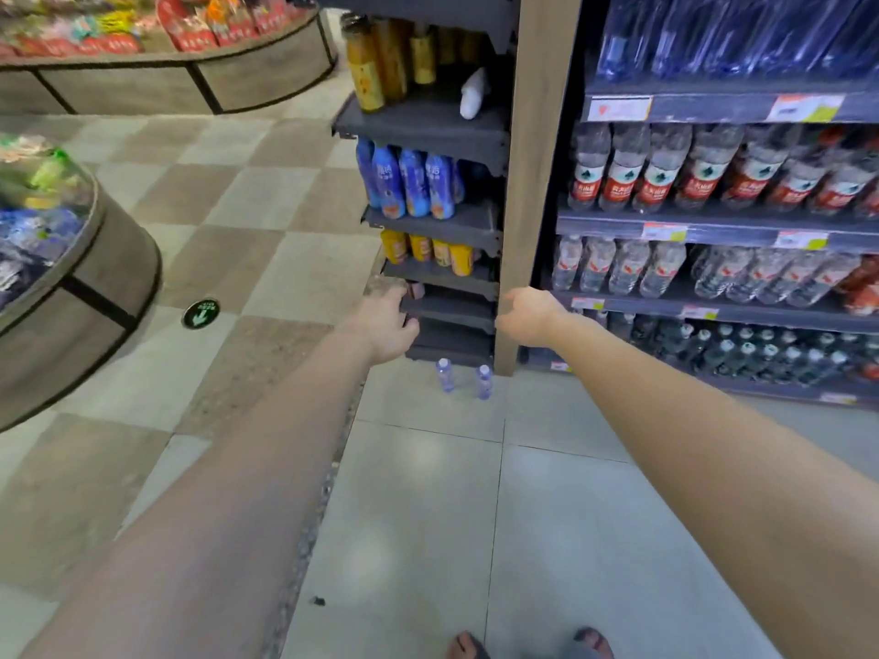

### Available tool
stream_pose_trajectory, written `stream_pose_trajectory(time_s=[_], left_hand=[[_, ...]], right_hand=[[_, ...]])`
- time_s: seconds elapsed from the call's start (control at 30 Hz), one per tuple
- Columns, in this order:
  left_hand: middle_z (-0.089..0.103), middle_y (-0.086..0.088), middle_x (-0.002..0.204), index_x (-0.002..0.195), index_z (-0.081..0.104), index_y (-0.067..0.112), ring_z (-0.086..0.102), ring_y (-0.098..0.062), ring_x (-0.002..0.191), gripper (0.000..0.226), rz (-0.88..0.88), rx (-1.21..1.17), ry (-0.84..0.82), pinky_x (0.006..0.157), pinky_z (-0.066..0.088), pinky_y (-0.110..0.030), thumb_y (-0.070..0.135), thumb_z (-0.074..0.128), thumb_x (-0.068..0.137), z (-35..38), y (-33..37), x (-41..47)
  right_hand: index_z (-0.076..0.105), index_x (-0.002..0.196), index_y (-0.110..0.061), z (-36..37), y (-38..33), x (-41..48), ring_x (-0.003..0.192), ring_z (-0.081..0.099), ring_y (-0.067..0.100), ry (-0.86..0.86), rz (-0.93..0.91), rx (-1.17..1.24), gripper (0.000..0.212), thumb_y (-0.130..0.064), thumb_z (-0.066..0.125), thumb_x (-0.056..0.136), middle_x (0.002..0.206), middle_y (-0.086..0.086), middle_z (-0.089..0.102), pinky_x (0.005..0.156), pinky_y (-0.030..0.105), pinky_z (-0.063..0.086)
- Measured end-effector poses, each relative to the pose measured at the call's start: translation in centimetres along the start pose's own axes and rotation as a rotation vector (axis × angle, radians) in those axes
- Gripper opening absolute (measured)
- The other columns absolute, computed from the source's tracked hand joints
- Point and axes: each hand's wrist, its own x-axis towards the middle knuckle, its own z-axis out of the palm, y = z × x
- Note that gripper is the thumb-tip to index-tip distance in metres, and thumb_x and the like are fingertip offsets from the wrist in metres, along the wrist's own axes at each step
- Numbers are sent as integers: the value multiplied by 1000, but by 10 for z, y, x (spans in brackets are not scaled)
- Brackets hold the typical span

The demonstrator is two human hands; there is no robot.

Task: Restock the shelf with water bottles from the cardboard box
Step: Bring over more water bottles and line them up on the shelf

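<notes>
Two small clear water bottles (445, 374) (483, 381) with blue labels stand upright on the floor at the foot of a narrow end shelf (447, 306). Both my arms reach forward toward that shelf. My left hand (387, 321) hangs at the left edge of its low dark tiers, fingers loosely bent, holding nothing. My right hand (525, 316) hovers in front of the wooden side post (528, 192), fingers loosely curled and empty. The long shelf (713, 233) to the right holds rows of water bottles. No cardboard box is in view.
Upper tiers of the end shelf carry yellow juice bottles, blue bottles and yellow cans. Two round display bins (109, 297) (190, 78) of packaged snacks stand on the left. A green floor sticker (200, 313) marks the tiles. My sandalled feet (528, 644) show at the bottom.
</notes>
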Motion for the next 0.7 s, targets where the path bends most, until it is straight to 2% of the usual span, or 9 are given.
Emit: stream_pose_trajectory(time_s=[0.1,0.17,0.27,0.33,0.4,0.5,0.7], left_hand=[[53,-19,153,161,32,16,53,-41,137,73,-18,-25,-79,111,46,-46,50,51,99,30,-12,27],[51,-18,155,162,31,17,51,-41,139,76,-7,-14,-146,113,45,-46,55,47,98,57,-17,47],[52,-18,152,161,33,17,53,-39,136,66,34,64,-213,109,46,-45,47,47,104,94,-27,86],[52,-18,152,160,34,17,52,-40,136,63,35,96,-226,110,44,-44,46,46,106,118,-36,120],[49,-18,155,162,31,17,48,-40,139,65,-1,101,-260,113,41,-44,47,45,107,144,-46,155],[47,-16,157,164,27,18,45,-38,143,68,-53,147,-369,115,40,-46,52,41,106,178,-61,199],[48,-14,156,162,30,15,46,-38,142,67,-94,145,-424,115,38,-44,50,43,107,242,-81,278]], right_hand=[[57,135,-7,20,9,25,119,58,36,-51,18,-28,40,-25,52,100,129,14,62,83,30,43],[60,120,-11,39,20,48,101,58,32,-96,37,-34,28,-26,53,98,112,11,62,76,31,42],[59,110,-13,69,39,95,87,53,30,-145,76,-27,24,-26,46,94,114,12,69,71,31,39],[61,115,-10,89,52,133,94,57,34,-134,122,31,28,-24,47,96,121,13,68,74,31,41],[58,132,-8,108,66,168,115,60,36,-125,179,120,37,-27,53,100,131,13,63,85,32,46],[53,144,-10,136,87,215,129,55,33,-187,279,228,45,-26,57,101,143,14,56,102,33,43],[46,148,-11,192,120,298,126,56,34,-237,393,247,53,-31,57,100,140,15,58,98,34,46]])
